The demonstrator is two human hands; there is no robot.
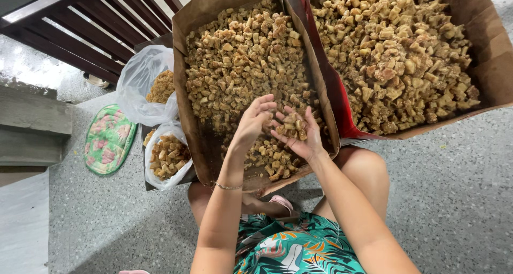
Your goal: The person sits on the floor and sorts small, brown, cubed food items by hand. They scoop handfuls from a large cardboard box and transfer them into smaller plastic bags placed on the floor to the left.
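**A:** Both hands are over the near cardboard box (187,92), the one full of small golden-brown chunks (240,55). The right hand (299,135) is turned palm up, fingers spread into a shallow cup, and a little heap of the chunks sits right in it.

**B:** And the left hand (255,119)?

**A:** Just beside the right one, fingers bent and drawn together at the tips, right at the edge of that heap. Whether it pinches a piece, I cannot tell; the fingertips hide it. A thin bracelet (228,187) shows on that wrist.

**B:** Where's the box itself?

**A:** On the speckled grey floor (454,199), in front of the person's knees. The chunks fill its far part thickly; near the hands the brown bottom shows through.

**B:** Anything next to it?

**A:** To the right, touching it, a second cardboard box (491,44) with a red inner edge, heaped with similar, somewhat larger pieces. To the left, two clear plastic bags (139,81) holding more chunks, one behind the other. Further left, a green floral mat (108,139) lies flat on the floor, below a dark wooden railing (91,33).
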